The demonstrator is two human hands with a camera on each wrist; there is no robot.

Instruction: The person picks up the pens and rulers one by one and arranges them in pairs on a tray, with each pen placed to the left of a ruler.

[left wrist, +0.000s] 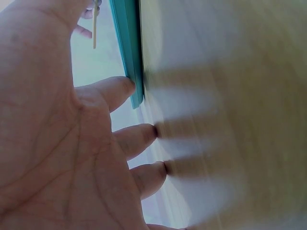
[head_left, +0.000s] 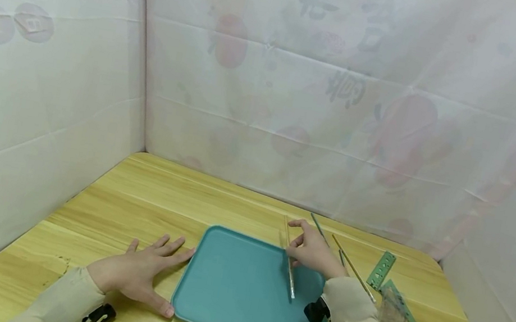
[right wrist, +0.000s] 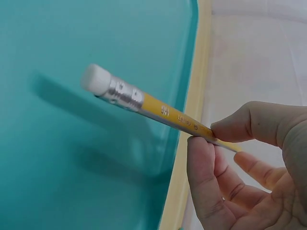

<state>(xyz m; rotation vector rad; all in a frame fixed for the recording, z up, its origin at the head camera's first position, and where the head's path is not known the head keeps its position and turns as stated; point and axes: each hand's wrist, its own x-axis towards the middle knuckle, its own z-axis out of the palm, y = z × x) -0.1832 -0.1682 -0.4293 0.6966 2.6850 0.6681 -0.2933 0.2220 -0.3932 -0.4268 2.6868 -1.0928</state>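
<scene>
My right hand (head_left: 316, 255) pinches a yellow pencil (right wrist: 168, 113) between thumb and fingers, over the far right part of a teal tray (head_left: 235, 294). The pencil's white eraser (right wrist: 96, 79) and silver ferrule point down toward the tray, with a shadow on its surface in the right wrist view. Its other end reaches past the tray's far edge in the head view. My left hand (head_left: 142, 272) is spread out at the tray's left edge, thumb and one fingertip right at the rim (left wrist: 129, 52). Its other fingertips come down on the wooden table.
Right of the tray lie a thin dark green stick (head_left: 318, 227), another yellow pencil (head_left: 354, 271), a green ruler (head_left: 381, 270) and a green set square (head_left: 409, 314). A see-through, brownish item (head_left: 393, 309) overlaps the set square. White curtains (head_left: 268, 100) stand around the table (head_left: 171, 186).
</scene>
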